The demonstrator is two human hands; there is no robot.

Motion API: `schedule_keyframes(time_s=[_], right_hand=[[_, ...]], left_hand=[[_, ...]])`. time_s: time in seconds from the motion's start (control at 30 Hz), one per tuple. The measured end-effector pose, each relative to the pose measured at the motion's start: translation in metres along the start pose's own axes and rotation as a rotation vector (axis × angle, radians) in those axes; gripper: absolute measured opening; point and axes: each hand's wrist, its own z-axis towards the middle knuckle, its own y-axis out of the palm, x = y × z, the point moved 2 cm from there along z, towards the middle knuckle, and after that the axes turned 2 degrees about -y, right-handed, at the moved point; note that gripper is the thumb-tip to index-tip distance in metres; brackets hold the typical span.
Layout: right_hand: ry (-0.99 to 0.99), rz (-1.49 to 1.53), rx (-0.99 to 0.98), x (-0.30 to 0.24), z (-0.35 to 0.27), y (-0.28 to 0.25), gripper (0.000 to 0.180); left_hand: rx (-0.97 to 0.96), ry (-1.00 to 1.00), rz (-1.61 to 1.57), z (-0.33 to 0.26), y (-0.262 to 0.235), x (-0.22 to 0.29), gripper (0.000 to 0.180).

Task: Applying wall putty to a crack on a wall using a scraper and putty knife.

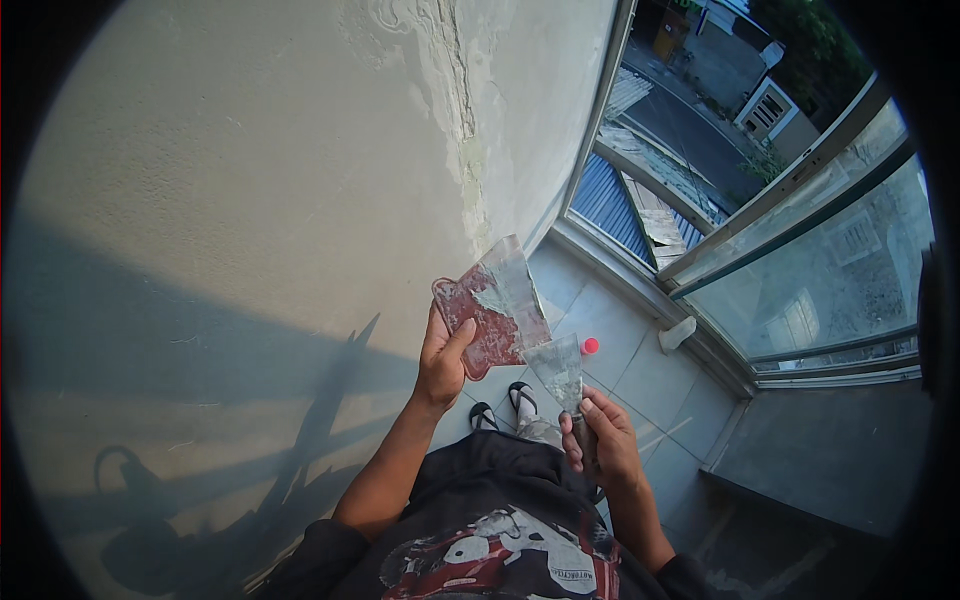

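My left hand point(445, 355) is closed on the edge of a wide filling spreader point(488, 333), thumb on its face. The spreader has a red back and a pale, flat blade edge, with whitish paste smeared across it. In my right hand point(608, 442) is a putty knife point(553, 368), gripped by its dark handle with the blade pointing up. Paste residue marks that blade. Its tip is close to the spreader's lower right corner; whether they touch I cannot tell.
A grey plastered wall point(250, 150) fills the left, with a rough vertical crack point(462, 110) patched in pale filler. On the right stands a window frame point(690, 290) with glass panes. On the tiled floor point(640, 375) are a pink round thing point(590, 346) and a whitish lump point(677, 336).
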Motion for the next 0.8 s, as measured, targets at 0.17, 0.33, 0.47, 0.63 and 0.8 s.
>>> schedule_keyframes(time_s=[0.17, 0.33, 0.47, 0.63, 0.8], right_hand=[[0.058, 0.009, -0.039, 0.011, 0.021, 0.022, 0.025], [0.123, -0.123, -0.010, 0.008, 0.042, 0.019, 0.027], [0.111, -0.051, 0.004, 0.003, 0.049, 0.023, 0.028], [0.107, -0.010, -0.041, -0.005, 0.057, 0.030, 0.028], [0.093, 0.011, -0.078, -0.016, 0.060, 0.029, 0.032]], left_hand=[[-0.016, 0.002, -0.061, -0.004, 0.007, -0.003, 0.047], [-0.015, 0.024, -0.006, -0.008, 0.001, -0.003, 0.043], [-0.087, 0.001, 0.192, -0.010, 0.006, 0.005, 0.042], [-0.074, 0.048, 0.452, -0.023, 0.013, 0.007, 0.041], [-0.113, 0.031, 0.603, -0.021, 0.011, 0.010, 0.042]])
